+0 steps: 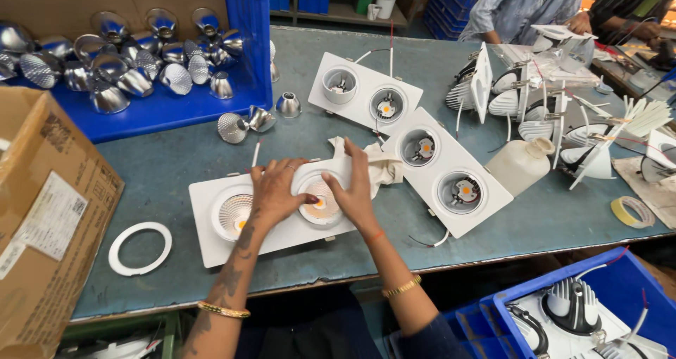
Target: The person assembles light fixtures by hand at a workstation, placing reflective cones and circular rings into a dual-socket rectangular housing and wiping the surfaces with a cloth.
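A white twin-lamp recessed light fixture (211, 200) lies flat on the grey-green table in front of me. My left hand (276, 190) rests on its middle, fingers spread toward the right lamp opening (320, 208). My right hand (357, 186) presses on the right side of that opening, partly over a crumpled white cloth (384, 165). The left opening holds a silver reflector (234, 215). Neither hand grips anything.
Two more white twin fixtures (355, 102) (479, 200) lie beyond. A blue tray (169, 105) of silver reflectors stands at back left, with a cardboard box (49, 211) at left. A white ring (140, 248), white bottle (520, 165), tape roll (631, 211) and stacked fixtures (535, 98) surround them. Another person (521, 3) works opposite.
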